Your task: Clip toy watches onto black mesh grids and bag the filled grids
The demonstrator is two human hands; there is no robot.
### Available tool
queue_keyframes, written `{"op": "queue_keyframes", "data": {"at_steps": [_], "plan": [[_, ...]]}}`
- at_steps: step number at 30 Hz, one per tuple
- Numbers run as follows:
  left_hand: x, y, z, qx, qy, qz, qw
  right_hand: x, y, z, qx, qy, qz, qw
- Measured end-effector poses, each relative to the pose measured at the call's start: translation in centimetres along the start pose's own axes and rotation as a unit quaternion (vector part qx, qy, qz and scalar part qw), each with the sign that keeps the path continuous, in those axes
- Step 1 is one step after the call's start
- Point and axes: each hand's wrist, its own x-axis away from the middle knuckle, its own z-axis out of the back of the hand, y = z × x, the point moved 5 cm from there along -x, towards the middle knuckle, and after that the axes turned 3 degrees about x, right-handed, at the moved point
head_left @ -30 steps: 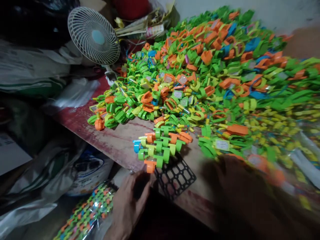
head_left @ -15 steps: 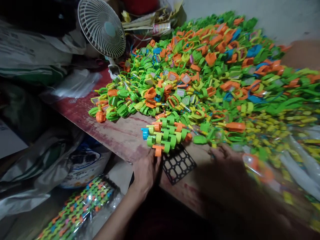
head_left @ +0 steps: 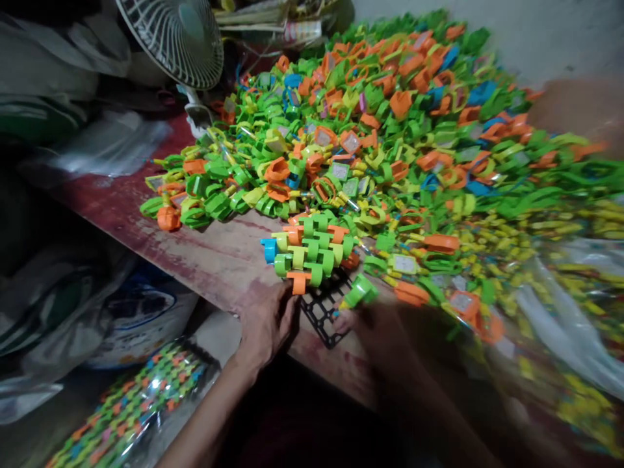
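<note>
A black grid tray (head_left: pixel 324 312) lies on the tabletop in front of me. Its far part carries rows of green, yellow, orange and blue plastic toy watches (head_left: pixel 312 250), standing side by side. My left hand (head_left: pixel 266 325) has its fingers curled at the tray's left edge, close by an orange watch. Over the bare near cells, my right hand (head_left: pixel 368 331) pinches a green toy watch (head_left: pixel 361 290) with a yellow end pointing down. The right hand is in shadow and partly blurred.
A large heap of toy watches (head_left: pixel 400 117) covers the table's back. Yellow pieces (head_left: pixel 511 253) and clear plastic (head_left: pixel 560 318) lie at right. A fan (head_left: pixel 190 39) stands back left. Below the table edge, a wrapped pack of filled trays (head_left: pixel 131 403) lies beside a sack (head_left: pixel 141 312).
My right hand has come left from the heap's edge to the tray, bringing a green toy watch. My left hand stays at the tray. The whole view has shifted slightly.
</note>
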Motion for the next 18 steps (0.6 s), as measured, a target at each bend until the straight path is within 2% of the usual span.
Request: {"op": "queue_keyframes", "data": {"at_steps": [2,6,11,15,18], "plan": [[0.1,-0.2,-0.1,0.018,0.006,-0.022,1.000,0.5,-0.2,-2.0,0.018,0.017,-0.004,1.000],[0.2,-0.7,-0.6,-0.004,0.003,-0.006,1.000,0.2,-0.7,-4.1,0.035,0.065,0.075,0.994],[0.3,-0.7,-0.6,-0.003,0.025,-0.009,1.000,-0.2,-0.1,-4.5,0.040,0.045,0.158,0.986],[0.4,-0.7,-0.7,-0.009,0.024,-0.009,1.000,-0.2,-1.0,-4.2,0.070,0.004,0.244,0.967],[0.5,-0.6,-0.7,0.006,0.028,-0.013,1.000,-0.4,-1.2,-5.0,0.084,-0.032,0.250,0.964]]}}
